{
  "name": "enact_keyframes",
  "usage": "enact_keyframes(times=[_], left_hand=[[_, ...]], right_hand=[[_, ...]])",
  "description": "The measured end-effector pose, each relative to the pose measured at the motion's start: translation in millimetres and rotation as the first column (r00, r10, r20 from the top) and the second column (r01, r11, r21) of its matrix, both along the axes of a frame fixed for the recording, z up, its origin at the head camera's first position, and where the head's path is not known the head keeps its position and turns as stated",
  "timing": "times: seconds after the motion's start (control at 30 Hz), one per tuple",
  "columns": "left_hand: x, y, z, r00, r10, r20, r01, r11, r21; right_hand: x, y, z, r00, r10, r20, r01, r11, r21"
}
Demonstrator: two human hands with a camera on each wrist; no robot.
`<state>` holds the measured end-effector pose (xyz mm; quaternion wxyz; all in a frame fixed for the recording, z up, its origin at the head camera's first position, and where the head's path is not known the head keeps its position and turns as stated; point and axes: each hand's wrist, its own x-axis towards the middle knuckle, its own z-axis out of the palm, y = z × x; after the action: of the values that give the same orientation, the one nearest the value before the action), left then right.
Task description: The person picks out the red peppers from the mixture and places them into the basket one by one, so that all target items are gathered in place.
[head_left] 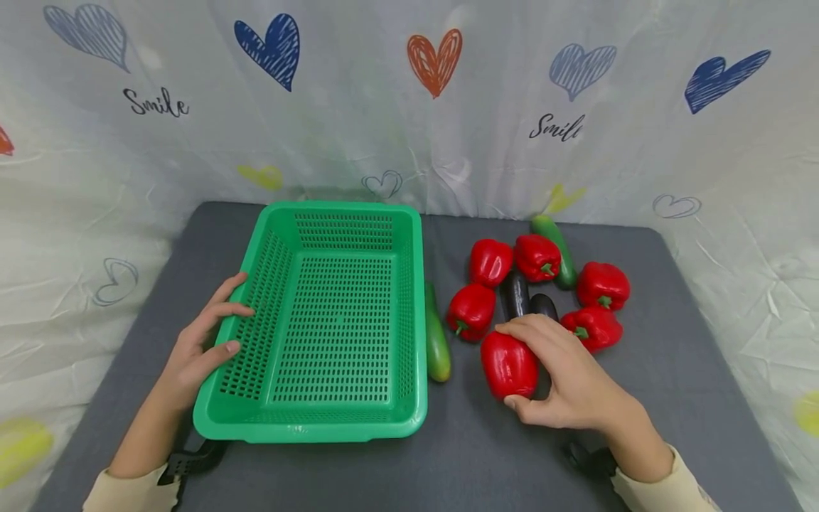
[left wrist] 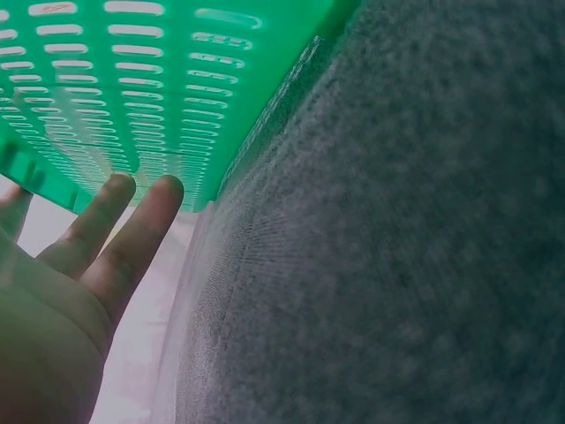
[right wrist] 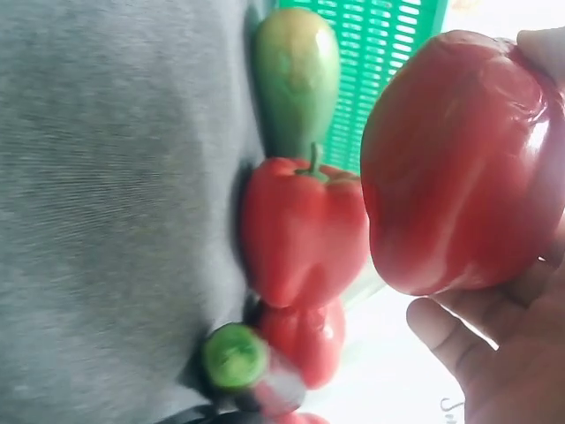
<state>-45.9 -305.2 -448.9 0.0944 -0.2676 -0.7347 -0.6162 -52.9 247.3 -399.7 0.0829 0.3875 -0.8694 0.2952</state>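
A green plastic basket [head_left: 307,432] with slotted walls stands on the grey table; nothing lies in it. My left hand [head_left: 197,348] grips its left rim, thumb and two fingers over the edge. In the left wrist view two other fingers [left wrist: 132,234] lie along the outer wall. Between thumb and fingers, my right hand [head_left: 569,377] holds a glossy red bell pepper [head_left: 507,364], raised off the cloth in the right wrist view. Just left of that pepper lies another red bell pepper [head_left: 471,313], its green stem toward me. Dark eggplants [head_left: 515,293] lie partly hidden behind the right hand.
A green cucumber-like vegetable [head_left: 438,345] lies along the basket's right side. Another green one [head_left: 555,249] lies at the back. More red peppers [head_left: 603,286] lie around the eggplants. A white curtain with printed hearts [head_left: 435,60] hangs behind the table.
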Motion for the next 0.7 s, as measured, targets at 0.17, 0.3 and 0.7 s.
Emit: enact_keyframes(times=[0.17,0.3,0.7], left_hand=[[1.5,-0.4,0.2,1.000,0.007,0.006,-0.007,1.000,-0.011],[2.4,0.4,-0.4,1.000,0.006,0.006,-0.006,1.000,-0.012],[3.7,0.0,1.0,1.000,0.003,-0.012,-0.003,1.000,-0.031]], right_hand=[[-8.6,-8,8.4,0.995,0.030,-0.095,-0.032,0.999,-0.017],[-15.5,-15,15.4,0.986,0.039,-0.160,-0.046,0.998,-0.043],[-30.0,-37,30.3,0.975,0.067,-0.212,-0.093,0.989,-0.117]])
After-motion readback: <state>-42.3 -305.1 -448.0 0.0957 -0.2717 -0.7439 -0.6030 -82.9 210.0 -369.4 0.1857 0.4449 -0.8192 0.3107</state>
